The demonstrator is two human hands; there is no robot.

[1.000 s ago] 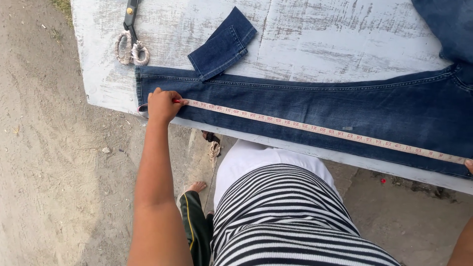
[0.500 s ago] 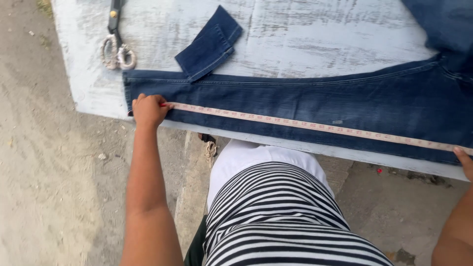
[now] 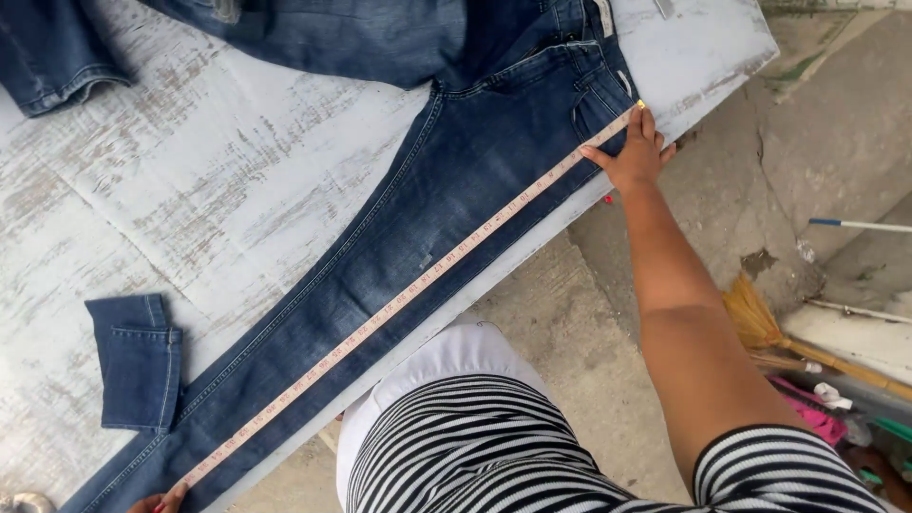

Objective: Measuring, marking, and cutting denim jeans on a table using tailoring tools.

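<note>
My right hand [image 3: 635,152] pins the measuring tape [image 3: 408,290] at the jeans' [image 3: 446,209] waistband, upper right; my left hand [image 3: 160,500], barely visible bottom left, presses its other end. The tape could slip off the table [image 3: 218,180] edge, skewing the reading.

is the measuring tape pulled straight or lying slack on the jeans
Pulled straight: the measuring tape runs in one taut line along the jeans leg, pinned by the right hand near the waist and the left hand near the hem.
</note>
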